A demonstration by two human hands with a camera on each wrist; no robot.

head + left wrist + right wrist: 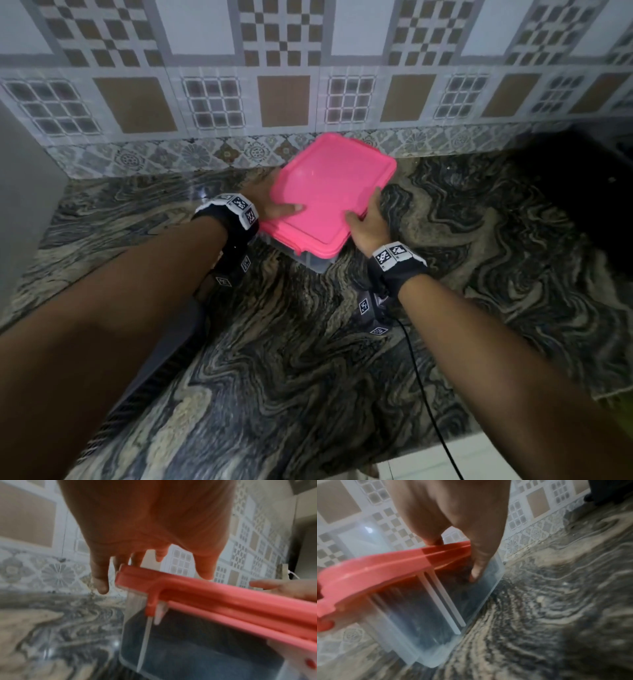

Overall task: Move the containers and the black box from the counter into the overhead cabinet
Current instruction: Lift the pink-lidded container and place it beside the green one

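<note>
A clear plastic container with a pink lid (329, 192) is near the back of the marble counter (308, 377) and looks tilted. My left hand (274, 205) holds its left side, thumb on the lid. My right hand (368, 226) holds the right side, thumb on top and fingers down the clear wall. In the left wrist view my left hand (154, 527) reaches over the lid's corner (223, 599). The right wrist view shows my right hand (453, 513) with one finger pressed on the clear body (419, 615) under the lid (376, 566). A black bulky thing (582, 192), too dark to identify, sits at the back right.
The patterned tile wall (308, 102) rises right behind the container. A grey upright surface (20, 205) closes off the left side. A dark flat ribbed thing (164, 359) lies under my left forearm. The counter's front edge (513, 442) runs at the lower right, crossed by a black cable (424, 394).
</note>
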